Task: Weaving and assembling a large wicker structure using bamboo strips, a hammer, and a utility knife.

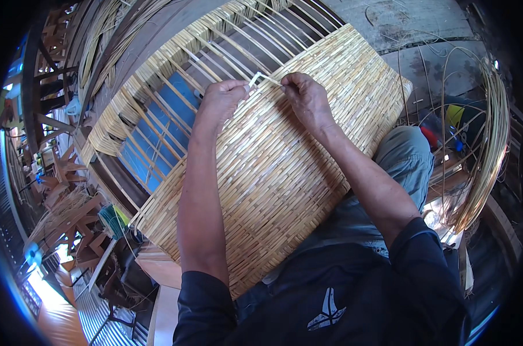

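Note:
A large woven cane panel (273, 173) lies tilted across my lap, its tan strands packed tight over the near part. Beyond the woven edge, bare rods (221, 49) run to a wrapped far rail (175, 46). Both hands are at that edge. My left hand (221, 102) is closed, pinching a pale cane strand (267, 77) between thumb and fingers. To its right, my right hand (308, 102) pinches the same strand farther along. Between the two hands the strand bends in a sharp peak above the rods.
A big coil of cane (495, 138) hangs at the right. Long loose strands (102, 46) lie at the upper left. Blue material (163, 127) shows beneath the rods. Wooden pieces (71, 173) and a green bundle (112, 220) are at the left. My knee (408, 151) supports the right side.

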A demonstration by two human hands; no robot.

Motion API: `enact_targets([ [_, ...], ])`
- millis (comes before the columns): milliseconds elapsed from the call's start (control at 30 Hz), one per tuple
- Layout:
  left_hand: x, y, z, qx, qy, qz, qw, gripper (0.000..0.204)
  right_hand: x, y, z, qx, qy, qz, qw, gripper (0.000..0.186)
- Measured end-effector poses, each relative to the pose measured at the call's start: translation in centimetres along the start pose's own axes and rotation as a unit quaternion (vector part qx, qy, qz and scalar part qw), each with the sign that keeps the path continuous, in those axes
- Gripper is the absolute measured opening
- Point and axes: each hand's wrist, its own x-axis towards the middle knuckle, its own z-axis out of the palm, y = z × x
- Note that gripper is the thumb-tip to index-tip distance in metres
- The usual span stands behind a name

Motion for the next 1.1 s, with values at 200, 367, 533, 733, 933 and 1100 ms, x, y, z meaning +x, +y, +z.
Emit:
enact_targets([
  [200, 0.0, 0.0, 0.0, -0.011, -0.004, -0.006, 1.0, 0.027, -0.1, -0.5, -0.3, -0.011, -0.008, 0.003, 1.0, 0.012],
  [367, 0.0, -0.1, -0.1, -0.005, 0.003, -0.003, 1.0, 0.028, -0.2, 0.4, 0.4, -0.015, 0.023, -0.036, 0.999, 0.01],
  [533, -1.2, 0.5, -0.4, -0.034, -0.002, 0.007, 0.999, 0.026, -0.3, -0.3, -0.3, 0.052, 0.014, 0.046, 0.997, 0.009],
  [733, -3.4, -0.1, -1.4, 0.147, 0.134, 0.144, 0.969, 0.024, -2.4, -2.2, 1.0, 0.306, -0.159, 0.209, 0.915, 0.011],
  [933, -6.0, -1.8, -1.0, 0.052, 0.232, 0.095, 0.967, 0.019, -3.7, -2.7, 3.5, 0.347, -0.189, 0.265, 0.88, 0.009],
  [1100, -6.9, -3.3, -1.1, -0.093, 0.237, 0.111, 0.961, 0.014, -3.5, -3.8, 3.6, 0.339, -0.21, 0.271, 0.876, 0.009],
])
